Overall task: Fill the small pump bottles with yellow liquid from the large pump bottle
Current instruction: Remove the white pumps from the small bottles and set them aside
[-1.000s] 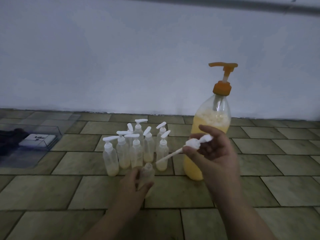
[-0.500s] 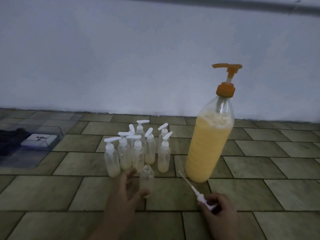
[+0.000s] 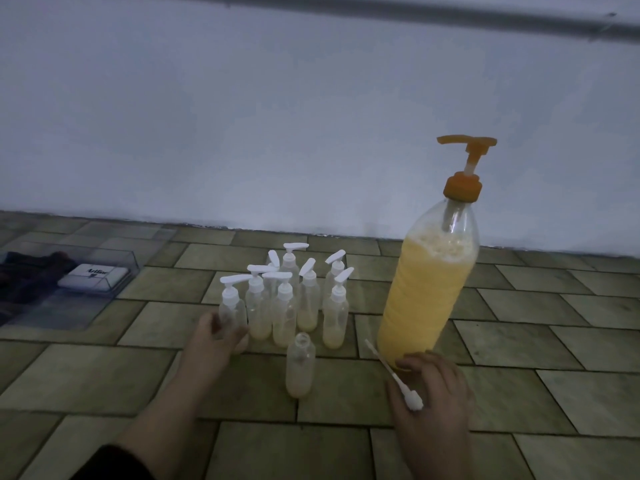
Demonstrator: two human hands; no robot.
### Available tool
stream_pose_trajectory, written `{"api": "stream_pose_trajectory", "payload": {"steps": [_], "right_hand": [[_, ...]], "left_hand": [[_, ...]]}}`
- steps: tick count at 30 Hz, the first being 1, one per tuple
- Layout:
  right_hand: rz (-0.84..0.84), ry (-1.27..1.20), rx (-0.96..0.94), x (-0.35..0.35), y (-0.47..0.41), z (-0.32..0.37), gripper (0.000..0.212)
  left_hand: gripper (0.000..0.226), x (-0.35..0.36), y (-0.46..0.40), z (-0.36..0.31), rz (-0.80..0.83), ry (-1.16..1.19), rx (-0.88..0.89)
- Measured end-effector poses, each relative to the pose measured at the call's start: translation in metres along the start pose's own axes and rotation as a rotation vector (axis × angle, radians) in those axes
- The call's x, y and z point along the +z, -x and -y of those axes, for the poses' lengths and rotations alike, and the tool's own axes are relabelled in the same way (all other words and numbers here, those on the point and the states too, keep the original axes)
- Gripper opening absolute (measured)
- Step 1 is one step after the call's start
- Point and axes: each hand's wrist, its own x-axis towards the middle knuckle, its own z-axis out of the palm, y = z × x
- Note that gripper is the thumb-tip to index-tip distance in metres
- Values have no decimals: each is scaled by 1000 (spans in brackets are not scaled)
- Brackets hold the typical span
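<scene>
**Uncapped small bottle standing ready beside the dispenser**

While the large clear plastic bottle of yellow liquid with an orange pump head stands upright on the green tiled floor, its spout points left, toward the cluster of small clear pump bottles with white heads near it. Most of these show a shallow pale layer at the base, so they appear only partly filled. One small clear bottle without a cap stands apart in front of the cluster, probably so that it can be brought under the spout. The left hand curls its fingers round the cluster's leftmost bottle. The right hand, beside the large bottle's base, holds the removed white pump head with its long dip tube; how firmly cannot be told in this dim view.
</scene>
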Motion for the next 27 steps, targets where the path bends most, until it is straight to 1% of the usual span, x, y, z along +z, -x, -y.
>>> {"api": "stream_pose_trajectory", "payload": {"steps": [1,2,3,5,6,7,9,12,13,14,17,18,20,22,23,26,27], "right_hand": [[-9,-23,14,-4,-8,14,15],[-16,-44,5,-6,-15,25,21],[-15,-77,-19,-8,-23,34,21],[10,-206,-55,-11,-39,56,16],[46,-283,-46,-12,-47,68,16],[97,-360,-26,-12,-55,81,17],[249,-507,54,-15,-71,110,18],[548,-688,310,-10,-94,144,32],[588,-713,368,-6,-99,151,35],[583,-707,386,-3,-103,158,33],[497,-650,354,1,-106,166,21],[523,-672,357,-1,-107,165,16],[664,-773,385,-8,-111,161,8],[783,-840,429,-14,-117,154,15],[777,-839,447,-14,-120,149,21],[626,-922,525,-13,-125,142,40],[618,-973,548,-13,-124,141,47]], "left_hand": [[46,0,1,-1,-6,-15,10],[40,-1,2,0,-22,-22,22],[37,-2,4,2,-47,-20,32],[36,-5,12,2,-110,41,61],[37,-8,20,-2,-146,94,103],[39,-10,28,-8,-179,144,160],[41,-13,43,-23,-212,193,305],[46,-14,63,-46,-215,82,523],[47,-11,67,-52,-216,43,575],[47,-9,72,-57,-211,20,603],[51,-6,80,-63,-147,20,613],[54,-7,81,-63,-97,56,580],[53,-13,80,-62,43,203,508],[39,-17,81,-64,144,281,510],[34,-18,82,-67,157,276,525],[25,-17,82,-72,137,274,541],[25,-17,81,-72,136,258,548]]}}
